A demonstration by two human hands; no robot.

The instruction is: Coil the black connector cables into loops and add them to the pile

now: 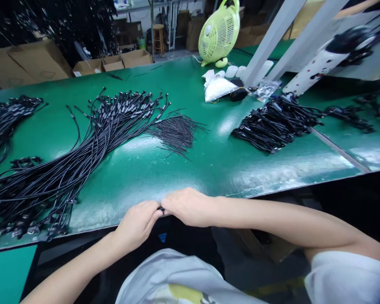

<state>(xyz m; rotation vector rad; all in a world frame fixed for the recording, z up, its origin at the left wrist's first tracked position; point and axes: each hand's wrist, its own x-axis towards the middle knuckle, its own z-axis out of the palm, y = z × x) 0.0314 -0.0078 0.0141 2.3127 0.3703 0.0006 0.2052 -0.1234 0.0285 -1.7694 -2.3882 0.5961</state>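
My left hand (138,221) and my right hand (188,206) meet at the front edge of the green table (215,169). Both are closed, fingertips together, on a black cable (161,208); only a short dark bit of it shows between them. To the left lies a large spread of long black cables (91,147) with metal-tipped ends. Beyond my hands is a loose pile of thin black ties (176,131). Farther right, a stack of coiled black cables (274,122) rests on the table.
A yellow-green fan (220,36) stands at the back, near a white plastic bag (220,88). Grey posts (272,40) rise from the table beside a spotted white bottle (318,69). Another cable bunch (11,116) lies far left. Cardboard boxes (39,63) stand behind the table.
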